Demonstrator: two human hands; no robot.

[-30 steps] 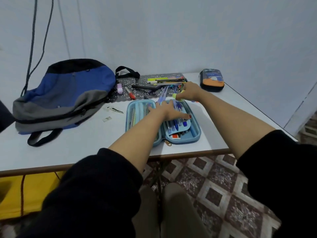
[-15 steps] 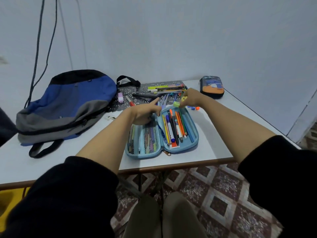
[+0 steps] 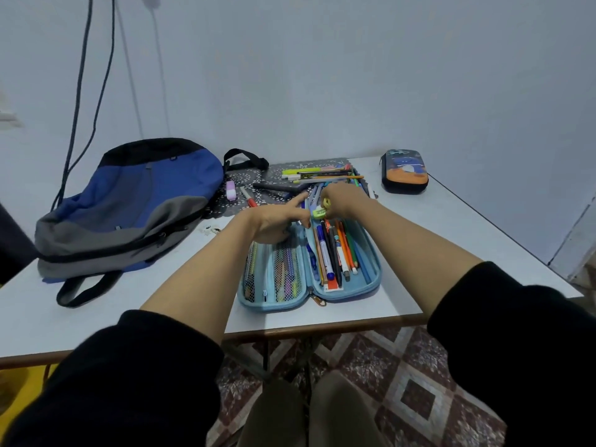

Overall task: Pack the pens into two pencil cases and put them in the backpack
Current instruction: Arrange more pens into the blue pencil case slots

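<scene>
A light blue pencil case [image 3: 371,279] lies open near the table's front edge, with several pens [image 3: 333,250] in its right half and mesh pockets in its left half. My right hand [image 3: 342,196] grips a yellow-green highlighter [image 3: 319,213] over the case's far end. My left hand [image 3: 277,221] hovers over the left half with its index finger stretched toward the highlighter. More pens [image 3: 322,175] lie piled behind the case on a patterned mat. A closed dark pencil case [image 3: 404,171] sits at the back right. The blue and grey backpack [image 3: 129,204] lies at the left.
A pink eraser [image 3: 231,190] and a red marker [image 3: 248,196] lie on the mat [image 3: 245,177] beside the backpack. Small scraps [image 3: 211,229] sit on the white table [image 3: 435,237]. Cords hang down the wall at the left. Tiled floor shows below the table's edge.
My left hand lifted off the pens in the case's right half and moved up and left. My right hand stayed at the case's far end holding the highlighter. The camera tilted up.
</scene>
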